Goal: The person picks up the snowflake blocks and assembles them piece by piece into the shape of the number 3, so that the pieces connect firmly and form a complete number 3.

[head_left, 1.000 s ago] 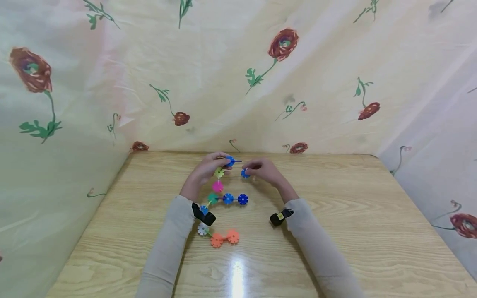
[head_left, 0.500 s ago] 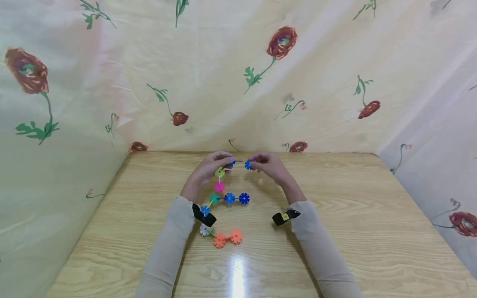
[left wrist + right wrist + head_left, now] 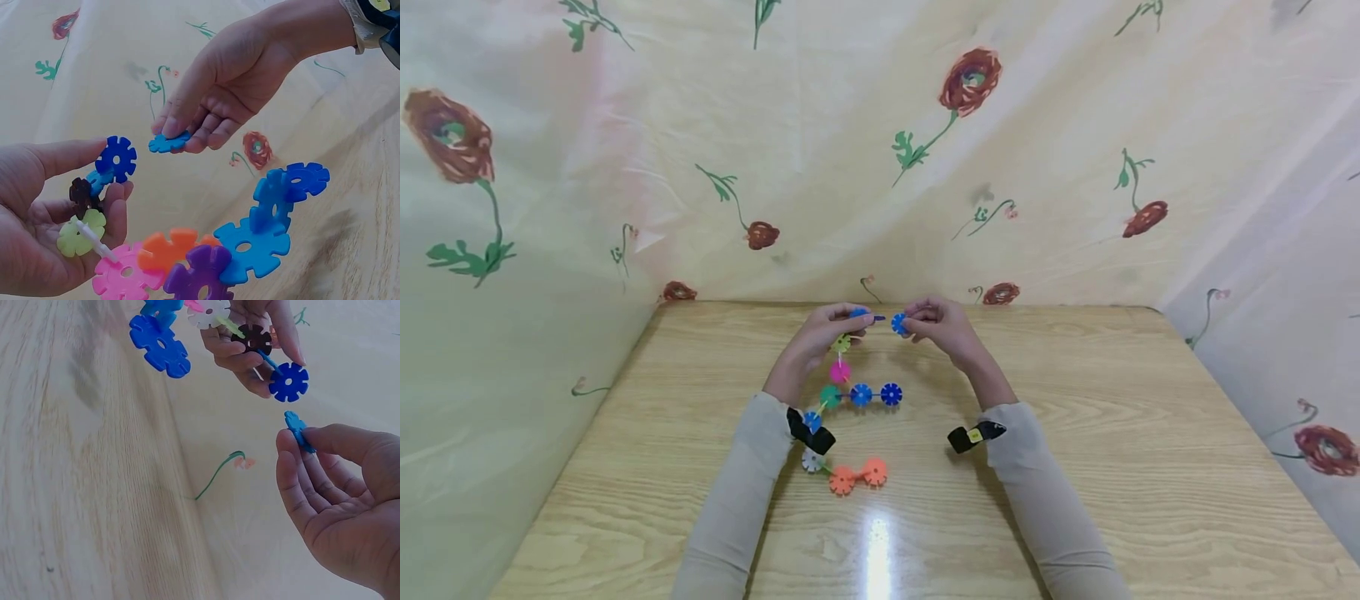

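A chain of coloured plastic snowflake discs runs across the table, with its far end in my left hand [image 3: 811, 340]. That hand's thumb and fingers pinch the chain about a light blue disc [image 3: 98, 180] and a dark brown disc [image 3: 252, 340]. A dark blue disc [image 3: 116, 160] sticks out past the fingertips, standing on edge in the head view. My right hand [image 3: 951, 335] pinches a single light blue disc [image 3: 898, 324] between thumb and fingers. A small gap separates this disc from the dark blue one.
Below the hands the chain continues through a pink disc [image 3: 840, 372] and a green disc [image 3: 830, 396]. A side branch ends in a dark blue disc [image 3: 891, 394]; orange discs [image 3: 842, 480] form the near end. Flowered cloth [image 3: 820, 167] hangs behind the wooden table [image 3: 1075, 467].
My right hand has risen and shifted slightly right with its light blue disc, up to the level of my left hand. The left hand has stayed nearly in place, its discs turning a little.
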`<action>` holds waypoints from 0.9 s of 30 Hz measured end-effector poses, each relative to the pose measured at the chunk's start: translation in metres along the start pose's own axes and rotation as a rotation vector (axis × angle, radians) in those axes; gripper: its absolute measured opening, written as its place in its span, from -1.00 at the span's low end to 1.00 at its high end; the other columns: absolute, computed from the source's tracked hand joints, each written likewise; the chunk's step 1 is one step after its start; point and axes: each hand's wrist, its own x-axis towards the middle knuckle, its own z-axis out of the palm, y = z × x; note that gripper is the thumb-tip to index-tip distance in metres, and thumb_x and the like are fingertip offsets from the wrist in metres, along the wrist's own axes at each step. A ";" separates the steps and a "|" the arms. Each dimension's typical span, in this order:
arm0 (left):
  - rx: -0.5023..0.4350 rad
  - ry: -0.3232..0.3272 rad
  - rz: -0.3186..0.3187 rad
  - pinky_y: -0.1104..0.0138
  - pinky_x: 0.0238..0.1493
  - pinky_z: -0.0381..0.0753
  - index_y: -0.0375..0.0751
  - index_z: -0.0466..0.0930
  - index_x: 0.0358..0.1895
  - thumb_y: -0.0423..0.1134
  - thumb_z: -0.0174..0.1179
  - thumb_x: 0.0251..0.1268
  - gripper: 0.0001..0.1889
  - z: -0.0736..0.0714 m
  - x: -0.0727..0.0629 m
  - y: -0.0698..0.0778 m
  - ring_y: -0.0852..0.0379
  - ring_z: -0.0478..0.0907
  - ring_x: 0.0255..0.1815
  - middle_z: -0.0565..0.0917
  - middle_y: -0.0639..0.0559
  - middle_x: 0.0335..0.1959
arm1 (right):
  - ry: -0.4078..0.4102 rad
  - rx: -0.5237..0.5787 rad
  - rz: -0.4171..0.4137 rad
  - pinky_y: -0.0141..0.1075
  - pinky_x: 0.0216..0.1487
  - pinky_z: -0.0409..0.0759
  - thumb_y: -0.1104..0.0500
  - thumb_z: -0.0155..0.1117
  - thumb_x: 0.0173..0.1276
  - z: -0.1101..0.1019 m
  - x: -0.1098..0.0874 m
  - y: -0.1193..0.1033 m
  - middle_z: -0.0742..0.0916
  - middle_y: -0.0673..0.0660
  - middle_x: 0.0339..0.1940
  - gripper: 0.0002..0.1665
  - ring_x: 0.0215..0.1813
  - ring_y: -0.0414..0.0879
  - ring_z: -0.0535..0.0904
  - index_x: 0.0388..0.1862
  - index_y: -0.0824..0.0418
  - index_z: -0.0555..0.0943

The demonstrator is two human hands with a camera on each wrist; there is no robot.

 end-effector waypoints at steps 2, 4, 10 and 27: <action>-0.002 0.000 -0.001 -0.17 0.43 0.43 -0.28 0.65 0.08 -0.17 0.29 0.45 -0.71 0.000 0.000 -0.001 -0.13 0.62 0.06 0.70 -0.06 -0.10 | 0.003 0.009 -0.011 -0.12 -0.10 0.79 0.33 0.30 0.45 0.000 0.000 0.001 0.78 0.00 -0.30 -0.70 -0.30 -0.20 0.74 0.10 0.45 0.60; -0.008 -0.004 -0.002 -0.18 0.43 0.43 -0.29 0.64 0.09 -0.18 0.28 0.45 -0.70 0.001 0.000 -0.001 -0.22 0.60 0.14 0.70 0.00 -0.15 | 0.004 0.019 -0.016 -0.11 -0.08 0.79 0.33 0.29 0.46 0.000 0.000 0.002 0.78 0.00 -0.29 -0.68 -0.30 -0.20 0.74 0.12 0.45 0.62; -0.001 -0.007 -0.003 -0.17 0.42 0.44 -0.28 0.65 0.07 -0.16 0.29 0.44 -0.70 0.001 0.000 0.000 -0.34 0.53 0.25 0.71 0.05 -0.20 | 0.019 0.069 0.008 0.11 0.12 0.71 0.30 0.32 0.45 0.002 0.000 0.000 0.81 0.01 -0.28 -0.68 -0.29 -0.18 0.77 0.10 0.44 0.64; 0.027 -0.013 0.008 -0.13 0.39 0.49 -0.26 0.63 0.12 -0.14 0.30 0.43 -0.67 0.004 0.001 0.000 -0.29 0.57 0.23 0.73 -0.12 -0.03 | -0.021 0.177 0.013 0.14 0.13 0.67 0.40 0.26 0.44 0.004 0.000 -0.003 0.79 0.04 -0.33 -0.88 -0.28 -0.12 0.80 -0.12 0.41 0.51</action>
